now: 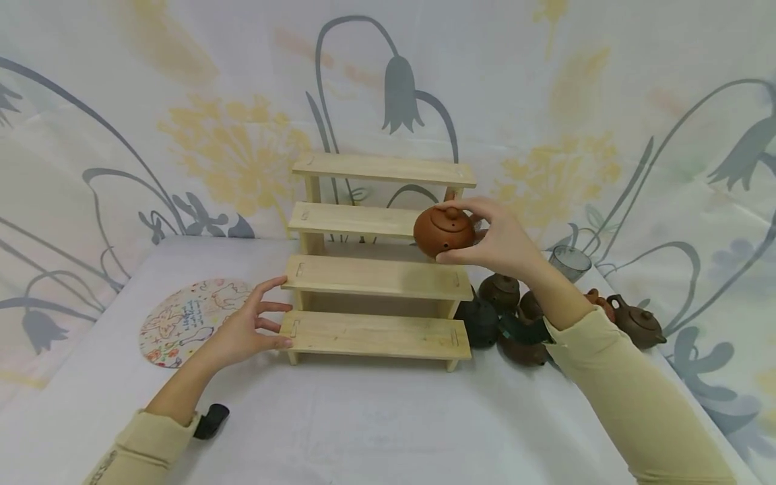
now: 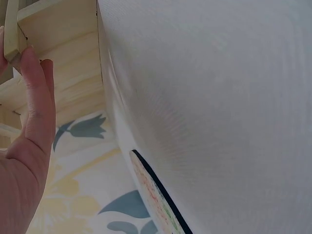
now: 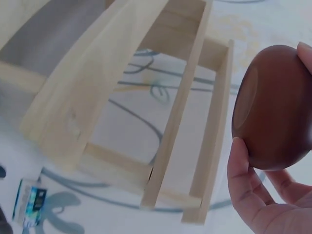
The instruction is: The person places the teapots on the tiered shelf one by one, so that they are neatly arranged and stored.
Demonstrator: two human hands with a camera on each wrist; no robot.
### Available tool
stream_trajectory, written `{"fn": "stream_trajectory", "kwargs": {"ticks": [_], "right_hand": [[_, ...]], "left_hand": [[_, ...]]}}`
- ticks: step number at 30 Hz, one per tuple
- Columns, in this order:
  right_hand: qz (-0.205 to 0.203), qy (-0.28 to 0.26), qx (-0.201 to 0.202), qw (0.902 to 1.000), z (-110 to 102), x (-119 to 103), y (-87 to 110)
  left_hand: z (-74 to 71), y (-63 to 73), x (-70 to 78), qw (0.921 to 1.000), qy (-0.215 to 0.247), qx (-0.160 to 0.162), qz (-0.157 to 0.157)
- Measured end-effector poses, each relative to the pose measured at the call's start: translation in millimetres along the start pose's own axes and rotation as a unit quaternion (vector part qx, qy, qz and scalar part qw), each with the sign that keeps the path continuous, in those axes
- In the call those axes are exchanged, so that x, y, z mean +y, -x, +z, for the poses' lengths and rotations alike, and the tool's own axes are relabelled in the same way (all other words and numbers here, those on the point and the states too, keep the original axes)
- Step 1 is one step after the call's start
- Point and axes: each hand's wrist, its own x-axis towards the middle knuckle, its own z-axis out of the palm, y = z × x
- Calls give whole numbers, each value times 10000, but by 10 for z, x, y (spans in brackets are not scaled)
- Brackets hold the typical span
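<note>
My right hand (image 1: 500,239) grips a reddish-brown clay teapot (image 1: 445,232), thumb low and fingers by the lid. The teapot hangs in front of the right end of the wooden tiered shelf (image 1: 376,277), overlapping its second tier from the top. In the right wrist view its smooth rounded base (image 3: 273,107) faces the camera, with fingers beneath and beside it. My left hand (image 1: 245,330) holds the shelf's left end, thumb at the lowest board and index finger at the board above. The left wrist view shows a board corner (image 2: 13,34) between its digits.
Several dark teapots (image 1: 481,323) cluster right of the shelf, partly behind my right forearm. A brown teapot (image 1: 636,323) lies farther right, near a clear cup (image 1: 570,261). Left of the shelf is a round patterned mat (image 1: 182,323). A floral cloth (image 1: 242,162) hangs behind.
</note>
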Motion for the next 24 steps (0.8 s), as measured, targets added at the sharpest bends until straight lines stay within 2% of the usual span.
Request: {"fn": "stream_trajectory", "kwargs": {"ticks": [11,24], "right_hand": [[-76,-202,24,9998,284,-102,-415],[-290,-441,60,9986,546,-240,-945]], "left_hand": [[-7,12,18,9997,-160,53,-150],[-4,-4,8,9998,-142,50,-154]]}}
